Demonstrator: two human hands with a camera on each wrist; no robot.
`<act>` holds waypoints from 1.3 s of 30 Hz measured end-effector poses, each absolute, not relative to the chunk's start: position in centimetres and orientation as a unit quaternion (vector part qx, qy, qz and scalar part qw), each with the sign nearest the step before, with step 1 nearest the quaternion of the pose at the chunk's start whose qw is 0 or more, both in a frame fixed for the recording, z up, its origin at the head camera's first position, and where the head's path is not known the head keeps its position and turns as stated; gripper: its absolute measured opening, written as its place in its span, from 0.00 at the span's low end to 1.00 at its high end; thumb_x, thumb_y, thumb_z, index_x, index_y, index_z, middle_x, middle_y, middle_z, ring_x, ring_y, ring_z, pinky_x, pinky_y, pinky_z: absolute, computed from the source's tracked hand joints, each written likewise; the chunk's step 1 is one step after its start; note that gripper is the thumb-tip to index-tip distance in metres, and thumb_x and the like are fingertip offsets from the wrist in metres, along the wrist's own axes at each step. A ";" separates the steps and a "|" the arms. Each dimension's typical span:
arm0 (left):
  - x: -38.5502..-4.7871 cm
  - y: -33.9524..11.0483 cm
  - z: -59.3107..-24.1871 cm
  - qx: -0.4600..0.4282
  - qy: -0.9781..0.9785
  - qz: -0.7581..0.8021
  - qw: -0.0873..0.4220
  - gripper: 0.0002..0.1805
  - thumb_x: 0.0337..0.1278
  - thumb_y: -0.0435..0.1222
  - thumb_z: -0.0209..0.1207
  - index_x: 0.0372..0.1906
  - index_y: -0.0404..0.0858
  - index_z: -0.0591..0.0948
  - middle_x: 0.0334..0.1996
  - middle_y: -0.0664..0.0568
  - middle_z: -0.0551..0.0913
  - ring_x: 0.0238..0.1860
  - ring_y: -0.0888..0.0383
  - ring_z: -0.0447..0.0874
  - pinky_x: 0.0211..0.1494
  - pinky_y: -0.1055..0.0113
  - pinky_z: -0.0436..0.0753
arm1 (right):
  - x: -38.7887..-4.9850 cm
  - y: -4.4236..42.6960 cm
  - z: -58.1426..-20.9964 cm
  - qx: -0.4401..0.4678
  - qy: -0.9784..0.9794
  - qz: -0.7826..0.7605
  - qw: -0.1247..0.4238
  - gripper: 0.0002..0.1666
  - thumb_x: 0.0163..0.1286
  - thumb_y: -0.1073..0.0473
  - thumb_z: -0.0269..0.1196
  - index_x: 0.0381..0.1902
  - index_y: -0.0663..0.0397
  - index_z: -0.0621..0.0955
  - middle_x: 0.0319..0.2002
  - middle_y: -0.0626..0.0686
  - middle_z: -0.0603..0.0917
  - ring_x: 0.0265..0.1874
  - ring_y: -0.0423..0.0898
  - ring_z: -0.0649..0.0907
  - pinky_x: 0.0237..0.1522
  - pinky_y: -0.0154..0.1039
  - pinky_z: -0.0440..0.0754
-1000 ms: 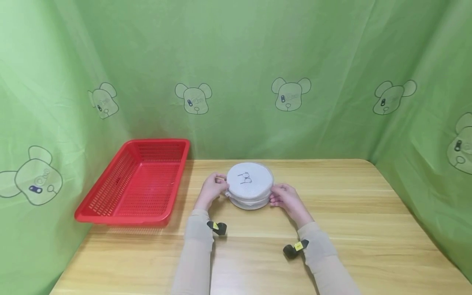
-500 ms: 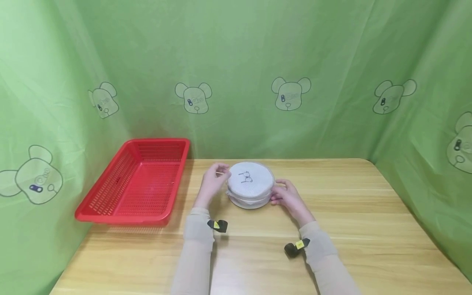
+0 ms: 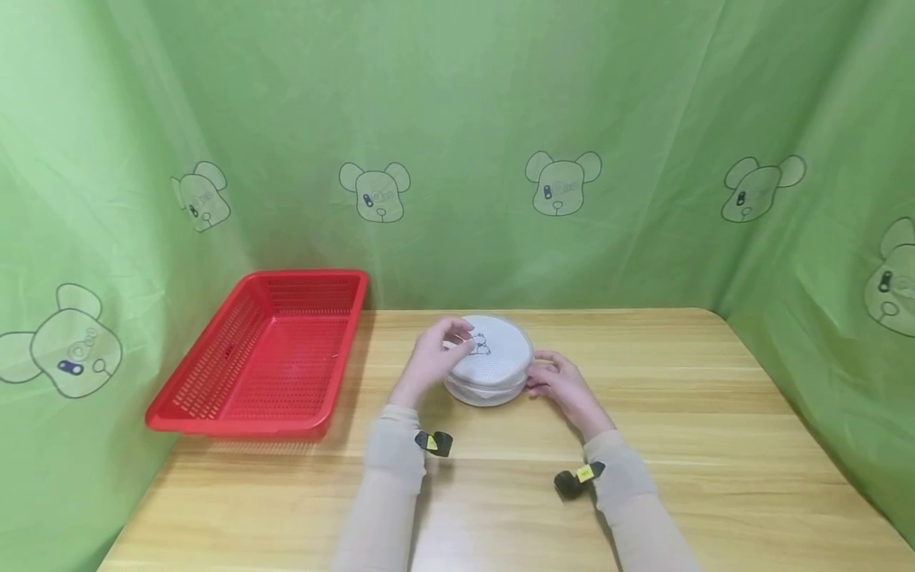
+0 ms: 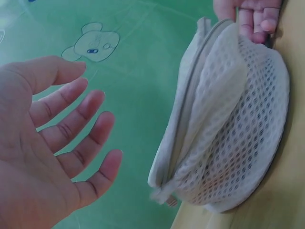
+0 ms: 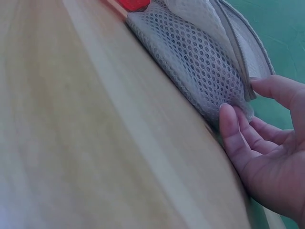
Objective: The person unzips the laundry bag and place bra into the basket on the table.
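Observation:
A round white mesh laundry bag (image 3: 500, 349) with a zipper round its side stands on the table, a small line drawing on its top. My left hand (image 3: 432, 353) hovers over the bag's left part, fingers loosely bent and holding nothing. In the left wrist view a gap separates that hand (image 4: 62, 133) from the bag (image 4: 228, 129). My right hand (image 3: 561, 385) holds the bag's right side at the edge. Up close, its fingertips (image 5: 229, 117) press the mesh near the zipper's end. The bag's inside is hidden.
A red plastic basket (image 3: 336, 397) with slotted walls stands on the left of the wooden table (image 3: 715, 445). Green curtains (image 3: 457, 103) with bear-head prints enclose the back and both sides.
My left hand has come away from the bag's left edge, risen, and moved right over its top. The right hand stays at the right side; the bag has barely shifted.

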State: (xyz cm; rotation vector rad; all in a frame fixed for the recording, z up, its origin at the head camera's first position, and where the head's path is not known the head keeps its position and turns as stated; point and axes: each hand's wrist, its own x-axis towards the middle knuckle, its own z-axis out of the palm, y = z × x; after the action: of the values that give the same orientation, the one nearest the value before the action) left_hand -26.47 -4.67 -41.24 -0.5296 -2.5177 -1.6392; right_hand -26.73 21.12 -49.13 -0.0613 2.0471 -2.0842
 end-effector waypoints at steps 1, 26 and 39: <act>-26.5 -4.5 -41.3 -0.181 -0.826 -0.532 0.044 0.15 0.59 0.35 0.62 0.51 0.37 0.79 0.46 0.45 0.84 0.49 0.51 0.81 0.55 0.57 0.80 | -26.7 21.1 -49.1 -0.019 0.694 -0.711 0.110 0.35 0.68 0.63 0.60 0.68 0.68 0.60 0.38 0.47 0.83 0.36 0.41 0.83 0.42 0.36 0.86; -25.9 -0.2 -44.3 -0.236 -0.919 -0.311 0.055 0.26 0.49 0.54 0.68 0.55 0.52 0.80 0.58 0.54 0.77 0.65 0.51 0.63 0.68 0.48 0.61 | -26.7 21.1 -49.3 -0.016 0.689 -0.716 0.113 0.33 0.68 0.64 0.60 0.66 0.67 0.61 0.35 0.44 0.84 0.34 0.41 0.83 0.39 0.35 0.86; -26.0 -0.1 -45.2 -0.218 -0.929 -0.296 0.045 0.29 0.50 0.54 0.67 0.58 0.50 0.78 0.60 0.53 0.77 0.63 0.49 0.67 0.67 0.48 0.62 | -26.9 21.0 -49.2 -0.020 0.694 -0.710 0.117 0.33 0.68 0.63 0.61 0.66 0.68 0.60 0.35 0.44 0.83 0.34 0.41 0.83 0.39 0.34 0.85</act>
State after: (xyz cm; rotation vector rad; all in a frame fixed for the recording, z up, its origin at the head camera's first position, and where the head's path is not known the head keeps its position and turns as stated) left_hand -26.03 -0.12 -45.16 -0.6659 -2.8369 -0.9031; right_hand -26.87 21.01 -49.19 -0.0593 2.0308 -2.0792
